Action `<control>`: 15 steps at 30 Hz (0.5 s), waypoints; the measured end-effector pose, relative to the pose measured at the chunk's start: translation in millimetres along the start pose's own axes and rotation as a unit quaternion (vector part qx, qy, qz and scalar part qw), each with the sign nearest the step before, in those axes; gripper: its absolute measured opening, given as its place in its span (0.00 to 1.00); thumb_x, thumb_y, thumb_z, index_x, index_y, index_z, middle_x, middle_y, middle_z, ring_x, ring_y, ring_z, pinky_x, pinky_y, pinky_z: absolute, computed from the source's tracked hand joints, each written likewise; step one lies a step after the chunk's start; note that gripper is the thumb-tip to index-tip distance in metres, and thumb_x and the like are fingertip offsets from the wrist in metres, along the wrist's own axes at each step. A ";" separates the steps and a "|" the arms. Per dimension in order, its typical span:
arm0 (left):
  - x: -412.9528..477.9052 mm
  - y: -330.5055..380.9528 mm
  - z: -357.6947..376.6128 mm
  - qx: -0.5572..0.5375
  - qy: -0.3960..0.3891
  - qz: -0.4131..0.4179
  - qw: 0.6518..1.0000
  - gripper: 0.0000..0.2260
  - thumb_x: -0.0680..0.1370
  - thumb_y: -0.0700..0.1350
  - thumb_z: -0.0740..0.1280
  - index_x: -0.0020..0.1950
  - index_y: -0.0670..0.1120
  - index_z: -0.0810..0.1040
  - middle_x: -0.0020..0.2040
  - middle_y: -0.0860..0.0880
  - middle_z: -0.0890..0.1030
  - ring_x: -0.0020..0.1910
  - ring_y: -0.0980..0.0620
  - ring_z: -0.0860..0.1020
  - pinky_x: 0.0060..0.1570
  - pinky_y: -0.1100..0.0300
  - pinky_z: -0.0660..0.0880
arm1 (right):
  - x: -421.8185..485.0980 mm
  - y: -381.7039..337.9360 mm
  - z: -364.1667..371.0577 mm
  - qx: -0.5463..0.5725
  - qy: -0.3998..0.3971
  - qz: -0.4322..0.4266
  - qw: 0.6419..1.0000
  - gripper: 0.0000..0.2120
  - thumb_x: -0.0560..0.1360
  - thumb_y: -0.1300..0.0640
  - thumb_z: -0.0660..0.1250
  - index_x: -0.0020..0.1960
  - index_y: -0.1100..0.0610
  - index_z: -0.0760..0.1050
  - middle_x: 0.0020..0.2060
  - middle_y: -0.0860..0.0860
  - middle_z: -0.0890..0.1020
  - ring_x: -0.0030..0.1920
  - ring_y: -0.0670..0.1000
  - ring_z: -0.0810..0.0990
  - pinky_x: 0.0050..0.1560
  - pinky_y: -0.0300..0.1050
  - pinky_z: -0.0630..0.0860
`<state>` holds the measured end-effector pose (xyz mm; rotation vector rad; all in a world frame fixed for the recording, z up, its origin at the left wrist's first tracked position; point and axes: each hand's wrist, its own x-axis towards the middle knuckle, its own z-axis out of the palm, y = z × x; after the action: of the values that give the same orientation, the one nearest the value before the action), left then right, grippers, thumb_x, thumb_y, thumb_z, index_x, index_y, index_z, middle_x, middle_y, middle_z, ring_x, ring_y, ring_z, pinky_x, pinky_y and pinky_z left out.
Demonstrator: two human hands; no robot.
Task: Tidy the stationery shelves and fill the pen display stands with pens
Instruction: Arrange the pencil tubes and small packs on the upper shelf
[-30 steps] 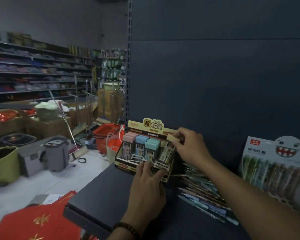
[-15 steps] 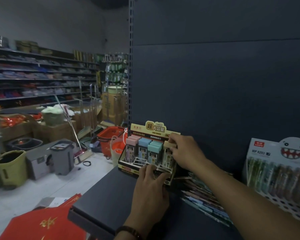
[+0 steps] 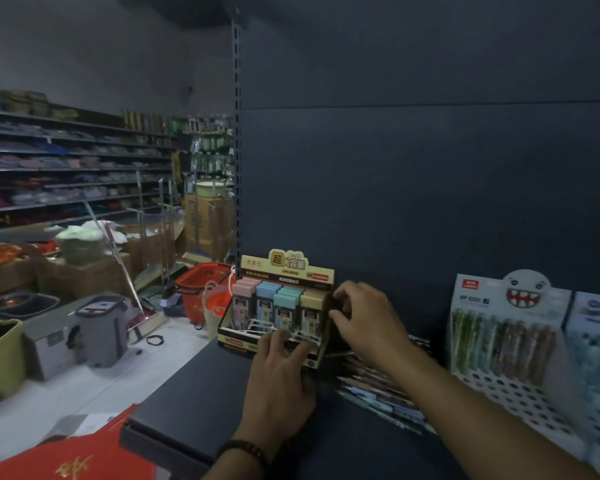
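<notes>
Box: a small card display box (image 3: 278, 306) stands at the left end of the dark shelf (image 3: 201, 382), right against the back wall. It holds four rows of little packs: pink, blue, green and yellow.

What changed: a second ago the right hand held a yellow pack above the last row, at the 3 o'clock side of the box. Now that pack (image 3: 313, 301) sits down in its row, level with the others. All four rows look full.

Right hand: the right hand (image 3: 364, 317) is at the 3 o'clock side of the box. Its fingers curl at the box's right edge. I cannot tell if it grips the wall or only touches it.

Left hand: the left hand (image 3: 279, 372) is at the 6 o'clock side. Its fingers press on the low front edge of the box and hold it steady. A bead band (image 3: 243, 452) is on the wrist.

Pens: loose pens (image 3: 385, 389) lie in a messy pile on the shelf at 3 o'clock from the box, just beside it. No hand touches them.

Pen stands: a white pen stand with a toothy face (image 3: 506, 327) stands well apart at 3 o'clock. It has pens in it already. Another stand (image 3: 596, 344) is beside it, too blurry to read.

What it means: the box looks done, I think. The pile of pens probably needs sorting next.
</notes>
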<state>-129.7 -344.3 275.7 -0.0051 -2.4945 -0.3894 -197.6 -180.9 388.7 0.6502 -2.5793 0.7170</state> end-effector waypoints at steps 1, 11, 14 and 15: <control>0.3 -0.1 0.7 0.001 0.003 -0.001 1.000 0.26 0.71 0.49 0.63 0.70 0.60 0.73 0.71 0.50 0.66 0.72 0.45 0.63 0.72 0.50 0.70 | -13.2 6.8 -8.6 0.004 0.006 -0.002 1.000 0.10 0.79 0.49 0.71 0.58 0.46 0.76 0.49 0.41 0.76 0.51 0.45 0.77 0.51 0.48 0.80; -17.5 56.8 2.5 -0.002 0.031 0.016 0.999 0.20 0.73 0.52 0.73 0.63 0.56 0.73 0.64 0.51 0.73 0.64 0.41 0.72 0.60 0.41 0.72 | -176.2 107.5 -93.4 -0.050 -0.031 0.137 0.989 0.06 0.82 0.46 0.68 0.48 0.41 0.72 0.45 0.40 0.76 0.45 0.41 0.76 0.49 0.39 0.75; -41.2 126.3 7.8 -0.067 0.026 0.108 0.992 0.15 0.79 0.62 0.66 0.62 0.59 0.72 0.62 0.55 0.73 0.62 0.48 0.70 0.59 0.48 0.71 | -216.2 134.7 -112.4 -0.069 -0.033 0.172 0.982 0.07 0.81 0.46 0.69 0.46 0.41 0.72 0.45 0.42 0.76 0.45 0.43 0.76 0.51 0.41 0.76; -48.3 150.6 8.8 -0.080 0.013 0.145 0.986 0.14 0.80 0.63 0.63 0.62 0.60 0.71 0.61 0.56 0.72 0.62 0.50 0.70 0.60 0.50 0.70 | -228.0 141.8 -118.7 -0.083 -0.037 0.181 0.979 0.08 0.81 0.45 0.70 0.46 0.42 0.72 0.45 0.42 0.76 0.46 0.43 0.76 0.51 0.41 0.76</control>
<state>-81.4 -193.6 282.8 -0.4195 -2.3827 -0.4616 -57.3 68.2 321.8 0.1565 -2.8223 0.5827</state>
